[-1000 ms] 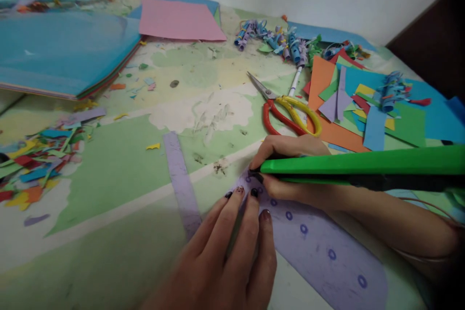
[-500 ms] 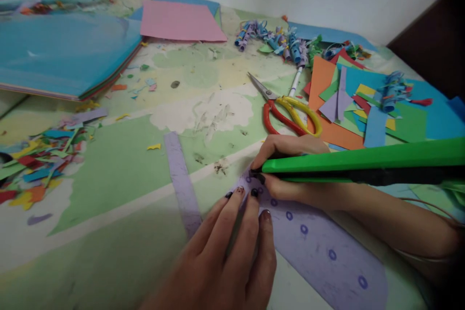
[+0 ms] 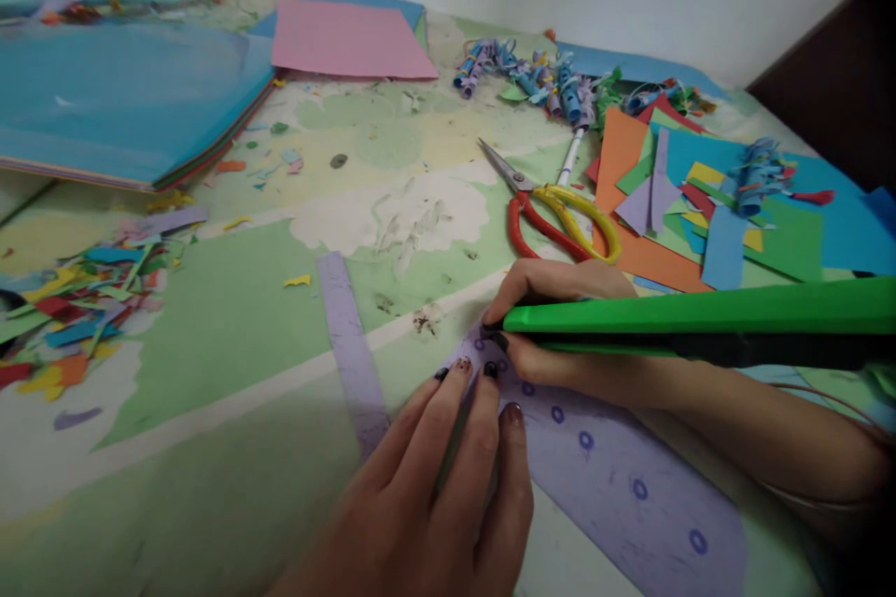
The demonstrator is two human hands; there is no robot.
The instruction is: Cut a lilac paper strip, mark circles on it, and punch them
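In a writing-like pinch, my right hand (image 3: 560, 336) is closed around the front end of a long green and black tool (image 3: 672, 308). Its tip is hidden by my fingers, so its exact kind does not show. Below lies a purple paper piece (image 3: 630, 476) with a row of small dark ring marks. My left hand (image 3: 448, 476) rests flat on the paper's left edge, fingers stretched, fingertips beside the first rings. A separate purple strip (image 3: 343, 326) runs under or beside my left hand. Scissors (image 3: 539, 201) with red and yellow handles lie beyond my right hand.
Paper scraps (image 3: 91, 298) are heaped at left, below a stack of coloured sheets (image 3: 126, 103). A pink sheet (image 3: 350, 39) lies at the back. Curled paper rolls (image 3: 560, 89) and a white pen (image 3: 571, 154) lie behind the scissors. Cut paper pieces (image 3: 672, 205) overlap at right.
The rear of the green and black tool has dipped slightly at the right. Both hands and the purple paper stay almost where they were.
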